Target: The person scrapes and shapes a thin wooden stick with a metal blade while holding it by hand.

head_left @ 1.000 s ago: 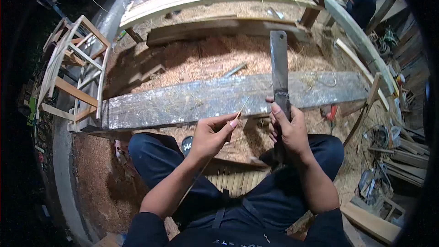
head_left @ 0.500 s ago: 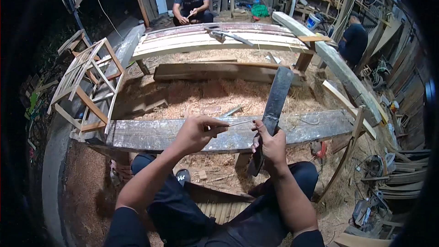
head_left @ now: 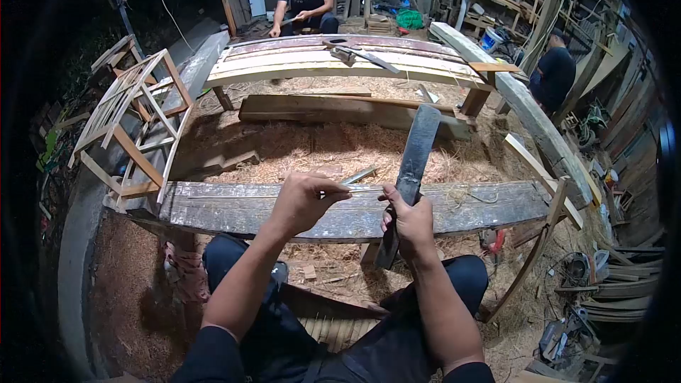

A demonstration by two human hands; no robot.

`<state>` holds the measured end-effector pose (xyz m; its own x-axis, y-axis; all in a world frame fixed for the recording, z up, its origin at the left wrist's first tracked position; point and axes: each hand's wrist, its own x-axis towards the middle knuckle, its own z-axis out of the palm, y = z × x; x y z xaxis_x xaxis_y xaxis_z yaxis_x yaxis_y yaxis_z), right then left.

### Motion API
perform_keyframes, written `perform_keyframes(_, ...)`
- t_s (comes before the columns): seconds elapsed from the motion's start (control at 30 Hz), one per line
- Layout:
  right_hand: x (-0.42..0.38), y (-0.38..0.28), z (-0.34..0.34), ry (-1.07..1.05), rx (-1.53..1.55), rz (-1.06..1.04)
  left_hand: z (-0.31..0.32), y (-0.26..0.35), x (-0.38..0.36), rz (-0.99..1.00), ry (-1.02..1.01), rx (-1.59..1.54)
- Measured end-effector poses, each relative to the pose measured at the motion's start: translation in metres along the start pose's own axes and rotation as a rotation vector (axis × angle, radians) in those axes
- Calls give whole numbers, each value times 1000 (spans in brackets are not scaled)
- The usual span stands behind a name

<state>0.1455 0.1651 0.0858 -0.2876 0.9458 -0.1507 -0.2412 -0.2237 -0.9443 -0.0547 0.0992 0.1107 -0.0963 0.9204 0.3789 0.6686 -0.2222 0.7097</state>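
My right hand (head_left: 413, 225) is wrapped around a broad, dark machete (head_left: 421, 136), which is tilted with its wide flat end up and away from me. A thin wooden stick (head_left: 366, 190) runs between my two hands, its right end by my right thumb and the blade. My left hand (head_left: 305, 202) pinches the other end between thumb and fingers. Both hands are above a worn plank bench (head_left: 220, 206), in front of my bent knees.
Beyond the plank stands a low slatted frame (head_left: 284, 71) with a hand tool (head_left: 355, 55) on it. A small wooden rack (head_left: 135, 128) is at left. Two people sit farther back, one person (head_left: 306, 0) holding a stick. Shavings (head_left: 284, 149) cover the ground.
The machete and my right hand have shifted slightly left, and the stick lies nearly level. The view has tilted a little. The person opposite has lowered one hand to the side.
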Motion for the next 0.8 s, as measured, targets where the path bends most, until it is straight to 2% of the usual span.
perform_keyframes(0.1,4,3,4,-14,-34,22,7,-14,-3,84,49,89)
perform_keyframes(0.13,5,4,6,-25,-12,22,10,-18,-4,32,51,22)
perform_keyframes(0.33,5,17,14,-55,111,109,4,-21,-14,12,81,116)
perform_keyframes(0.6,10,34,10,-86,186,220,15,-36,-14,-60,116,28)
perform_keyframes(0.67,14,40,8,-83,330,209,16,-37,-14,-100,107,2)
perform_keyframes(0.8,18,51,4,-86,411,282,17,-41,-16,-143,92,23)
